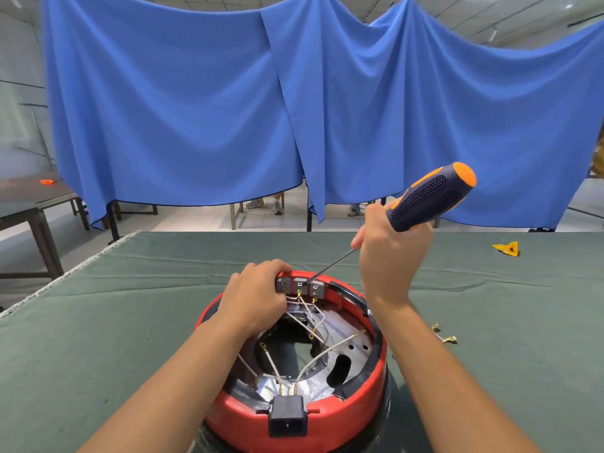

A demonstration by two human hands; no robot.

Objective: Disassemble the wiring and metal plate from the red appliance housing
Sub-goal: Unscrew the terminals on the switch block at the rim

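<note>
The red appliance housing stands upside down on the green table, open side up. Inside lies a silver metal plate crossed by several white wires that run to a black power socket at the near rim. At the far rim sit three grey terminal blocks. My left hand grips the far rim beside the leftmost block. My right hand holds a blue-and-orange screwdriver, its tip on the middle block.
The green cloth table ends at the left edge. Small brass terminals lie right of the housing. A yellow scrap lies at the far right. A blue curtain hangs behind; other tables stand at the left.
</note>
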